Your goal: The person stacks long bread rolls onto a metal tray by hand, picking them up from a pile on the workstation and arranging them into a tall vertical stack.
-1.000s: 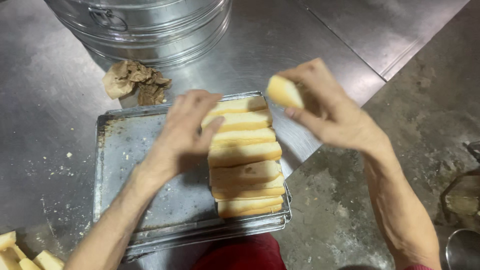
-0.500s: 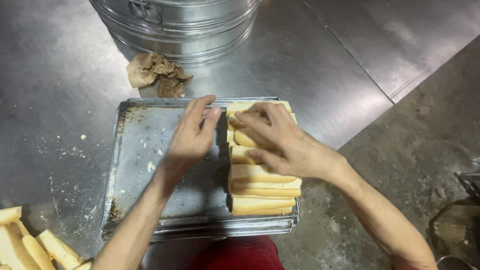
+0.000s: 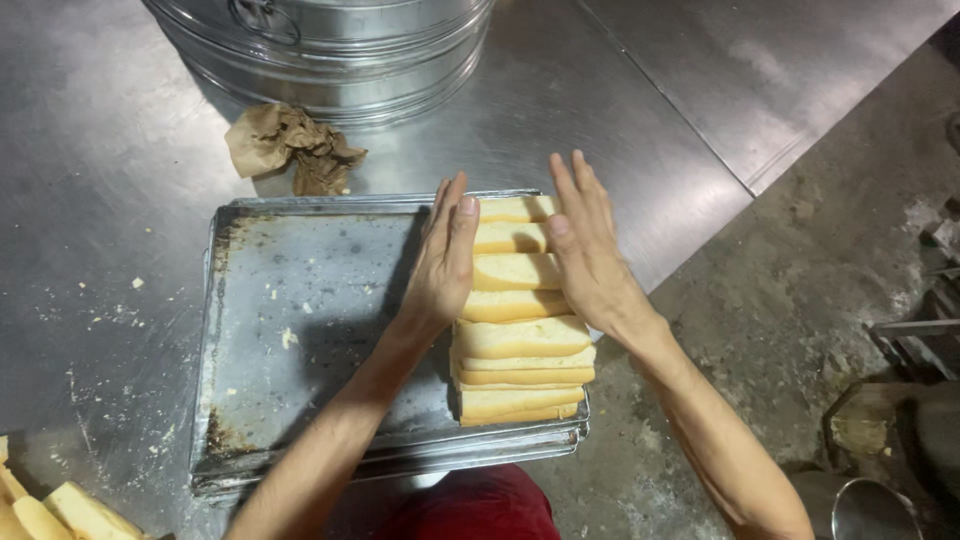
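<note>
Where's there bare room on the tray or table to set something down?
The tray is bare left of the left hand, apart from crumbs. The table is free left of the tray, below the crumpled paper. The tray's right side is crowded: bread slices with both hands, right hand included.

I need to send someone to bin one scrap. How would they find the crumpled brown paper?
Start at the big round steel pot at the table's far edge. Just in front of it, beyond the tray's far-left corner, lies the crumpled paper. It is the only brown, wrinkled thing there; the bread is pale and smooth.
</note>
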